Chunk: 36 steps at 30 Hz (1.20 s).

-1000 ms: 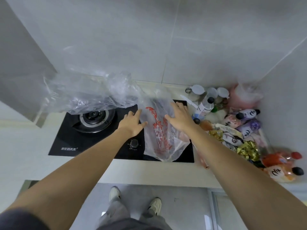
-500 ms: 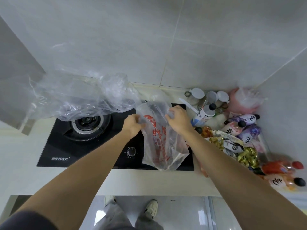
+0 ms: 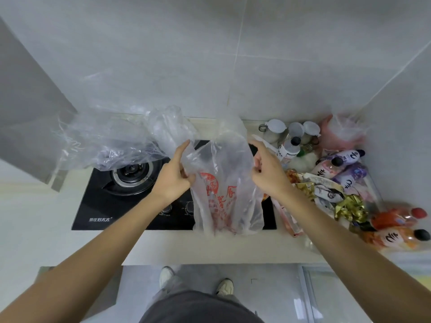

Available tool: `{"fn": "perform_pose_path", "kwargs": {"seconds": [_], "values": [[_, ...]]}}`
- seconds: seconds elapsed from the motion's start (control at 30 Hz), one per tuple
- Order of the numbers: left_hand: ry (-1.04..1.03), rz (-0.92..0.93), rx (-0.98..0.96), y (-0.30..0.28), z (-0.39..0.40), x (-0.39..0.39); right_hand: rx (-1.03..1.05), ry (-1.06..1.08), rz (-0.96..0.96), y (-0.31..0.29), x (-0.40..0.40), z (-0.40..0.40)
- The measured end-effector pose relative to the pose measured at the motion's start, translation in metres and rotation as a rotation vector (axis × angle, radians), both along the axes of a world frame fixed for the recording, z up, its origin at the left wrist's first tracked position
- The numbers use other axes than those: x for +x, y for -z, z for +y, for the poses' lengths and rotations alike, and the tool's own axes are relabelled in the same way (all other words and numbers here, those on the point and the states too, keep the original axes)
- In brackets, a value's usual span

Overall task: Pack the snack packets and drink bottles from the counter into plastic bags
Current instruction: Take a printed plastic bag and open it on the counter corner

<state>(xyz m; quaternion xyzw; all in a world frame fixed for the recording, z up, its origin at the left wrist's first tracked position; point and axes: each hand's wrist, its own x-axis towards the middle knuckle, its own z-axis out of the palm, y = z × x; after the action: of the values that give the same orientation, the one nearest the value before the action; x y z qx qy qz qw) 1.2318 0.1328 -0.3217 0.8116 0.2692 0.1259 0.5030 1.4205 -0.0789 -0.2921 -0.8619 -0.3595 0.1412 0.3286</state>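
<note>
- My left hand (image 3: 173,177) pinches one side of the thin translucent plastic bag with red printing (image 3: 224,194), thumb and curled fingers bunching the film near its top edge.
- My right hand (image 3: 268,173) grasps the opposite side, fingers curled on the film, so I judge I am pulling the two edges apart to open a mouth for packing.
- I hold the bag upright over the front of the black glass gas hob (image 3: 98,206), just beside the heap of goods, which I reckon keeps each reach short.
- The bag hangs limp and creased, its bottom resting at the hob's front edge; I see nothing in it, though the film blurs what lies behind.
- The pile of drink bottles with black and red caps (image 3: 345,166) and crinkled snack packets (image 3: 326,194) lies on the pale counter (image 3: 210,248) in the right corner, not yet packed.
- A crumpled clear plastic bag (image 3: 112,143) lies over the left burner, apart from my grip.
</note>
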Motion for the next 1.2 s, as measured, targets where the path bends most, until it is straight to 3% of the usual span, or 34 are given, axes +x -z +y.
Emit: {"fn": "perform_pose_path", "kwargs": {"seconds": [0.13, 0.3, 0.4, 0.53, 0.7, 0.83, 1.07, 1.2], "values": [[0.066, 0.18, 0.343, -0.011, -0.003, -0.014, -0.029, -0.104, -0.127, 0.009, -0.01, -0.03], [0.119, 0.187, 0.589, -0.014, -0.01, -0.031, -0.101, -0.118, -0.18, 0.01, -0.017, -0.052], [0.167, 0.158, 0.707, -0.016, -0.014, -0.036, 0.042, -0.08, -0.271, -0.012, -0.024, -0.045], [0.196, 0.121, 0.77, -0.015, -0.019, -0.04, 0.171, -0.247, -0.336, -0.055, -0.027, 0.005], [0.192, 0.116, 0.77, -0.012, -0.022, -0.045, -0.283, -0.583, -0.146, -0.049, -0.02, 0.068], [0.173, 0.105, 0.761, -0.011, -0.02, -0.052, -0.585, -0.783, -0.286, -0.02, -0.019, 0.074], [0.164, 0.096, 0.874, -0.018, 0.011, -0.062, -0.553, -0.801, -0.563, -0.023, -0.007, 0.067], [0.272, 0.07, 1.066, -0.05, 0.034, -0.055, -0.378, -0.763, -0.674, -0.045, -0.001, 0.065]]}}
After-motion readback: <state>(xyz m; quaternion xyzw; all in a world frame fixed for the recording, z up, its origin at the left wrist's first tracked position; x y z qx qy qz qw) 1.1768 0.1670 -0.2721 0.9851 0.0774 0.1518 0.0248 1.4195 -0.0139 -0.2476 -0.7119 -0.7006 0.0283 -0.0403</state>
